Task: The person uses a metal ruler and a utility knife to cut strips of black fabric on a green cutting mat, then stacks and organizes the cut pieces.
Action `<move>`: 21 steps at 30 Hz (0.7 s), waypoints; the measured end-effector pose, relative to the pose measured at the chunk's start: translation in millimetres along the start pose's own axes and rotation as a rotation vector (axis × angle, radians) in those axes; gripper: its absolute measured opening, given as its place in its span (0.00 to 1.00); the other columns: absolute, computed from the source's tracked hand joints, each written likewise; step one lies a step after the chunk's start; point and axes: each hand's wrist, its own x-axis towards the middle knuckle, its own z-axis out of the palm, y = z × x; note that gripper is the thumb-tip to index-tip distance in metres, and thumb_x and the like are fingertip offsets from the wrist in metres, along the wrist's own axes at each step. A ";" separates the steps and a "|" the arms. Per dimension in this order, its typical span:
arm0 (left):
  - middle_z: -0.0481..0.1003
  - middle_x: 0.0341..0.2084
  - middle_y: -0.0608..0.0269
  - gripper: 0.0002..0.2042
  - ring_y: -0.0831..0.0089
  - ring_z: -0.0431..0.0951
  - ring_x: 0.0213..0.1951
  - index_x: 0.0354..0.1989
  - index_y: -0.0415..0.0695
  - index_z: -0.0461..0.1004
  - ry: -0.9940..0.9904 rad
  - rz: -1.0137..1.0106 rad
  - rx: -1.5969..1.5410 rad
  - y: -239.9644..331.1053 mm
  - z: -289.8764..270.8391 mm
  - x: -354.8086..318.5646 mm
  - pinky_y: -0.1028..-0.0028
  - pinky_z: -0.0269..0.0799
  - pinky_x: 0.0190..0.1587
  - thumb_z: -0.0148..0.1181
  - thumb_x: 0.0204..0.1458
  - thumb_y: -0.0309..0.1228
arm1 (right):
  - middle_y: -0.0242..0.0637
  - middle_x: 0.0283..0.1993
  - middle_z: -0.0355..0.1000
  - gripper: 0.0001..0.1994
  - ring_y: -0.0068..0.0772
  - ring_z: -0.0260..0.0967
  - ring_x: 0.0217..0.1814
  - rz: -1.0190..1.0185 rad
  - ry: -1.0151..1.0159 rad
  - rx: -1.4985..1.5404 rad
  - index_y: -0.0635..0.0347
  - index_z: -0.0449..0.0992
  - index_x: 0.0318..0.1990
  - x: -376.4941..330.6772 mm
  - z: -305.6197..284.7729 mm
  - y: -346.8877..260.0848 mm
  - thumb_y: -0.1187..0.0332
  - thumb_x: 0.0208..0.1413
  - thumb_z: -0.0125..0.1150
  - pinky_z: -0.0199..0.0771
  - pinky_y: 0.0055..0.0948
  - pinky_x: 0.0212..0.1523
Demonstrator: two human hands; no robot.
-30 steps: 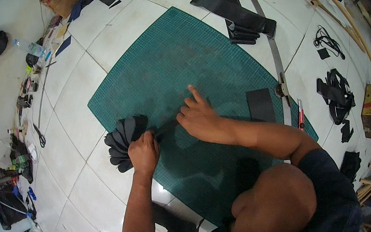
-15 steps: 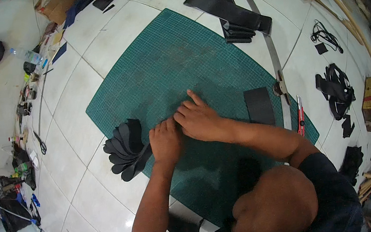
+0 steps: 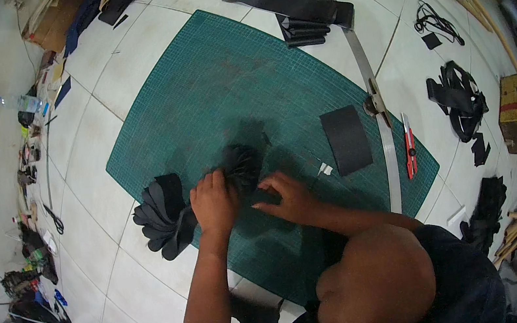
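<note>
A white tiled floor (image 3: 107,70) carries a green cutting mat (image 3: 229,93), with a long metal ruler (image 3: 371,93), a red utility knife (image 3: 410,154) and a black rectangular piece (image 3: 347,140) along its right side. Since half a second ago both hands have slid toward the mat's near edge: the left hand (image 3: 213,202) now pinches a small fanned bunch of black pieces (image 3: 243,167), its long axis pointing up and away from the person. The right hand (image 3: 290,198) presses flat and unclenched just beside it, while a larger black fan stack (image 3: 162,216) lies at the mat's left edge, touching the left wrist.
</note>
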 end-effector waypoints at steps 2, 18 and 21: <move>0.76 0.30 0.57 0.09 0.56 0.77 0.36 0.38 0.43 0.73 0.002 0.012 0.001 0.7 -1.0 3.1 0.58 0.67 0.38 0.59 0.52 0.33 | 0.41 0.42 0.73 0.19 0.38 0.75 0.43 -0.058 0.091 -0.019 0.61 0.73 0.46 10.2 3.5 -1.3 0.61 0.52 0.73 0.77 0.35 0.43; 0.77 0.32 0.49 0.11 0.47 0.77 0.37 0.43 0.40 0.73 -0.039 0.031 -0.060 -6.8 -4.9 6.0 0.52 0.68 0.40 0.57 0.57 0.34 | 0.44 0.43 0.73 0.13 0.48 0.74 0.46 -0.180 0.169 0.097 0.61 0.75 0.43 45.9 1.9 35.0 0.67 0.53 0.68 0.75 0.40 0.48; 0.77 0.33 0.48 0.12 0.47 0.77 0.38 0.43 0.39 0.73 -0.073 0.012 -0.060 -5.2 -7.8 5.6 0.52 0.68 0.41 0.57 0.57 0.33 | 0.44 0.43 0.74 0.12 0.48 0.74 0.47 -0.206 0.137 0.100 0.61 0.75 0.42 44.9 -0.2 37.8 0.67 0.53 0.68 0.74 0.40 0.47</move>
